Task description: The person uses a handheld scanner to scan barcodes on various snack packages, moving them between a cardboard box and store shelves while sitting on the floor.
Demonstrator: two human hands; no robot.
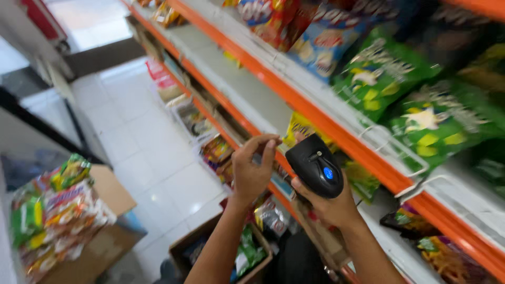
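My right hand (329,202) grips a black handheld scanner (315,165) with a glowing blue button, raised in front of the orange-edged shelf (315,113). My left hand (254,167) is beside it, fingers pinched on the edge of a yellow snack bag (299,129) that lies on the middle shelf. The scanner's head points toward that bag. Green chip bags (389,73) fill the shelf above.
Red and blue snack bags (294,26) sit further along the upper shelf. Open cardboard boxes of snacks (247,252) stand on the white tiled floor below me. A box piled with snack packs (63,210) is at the left. Lower shelves hold more packets (447,257).
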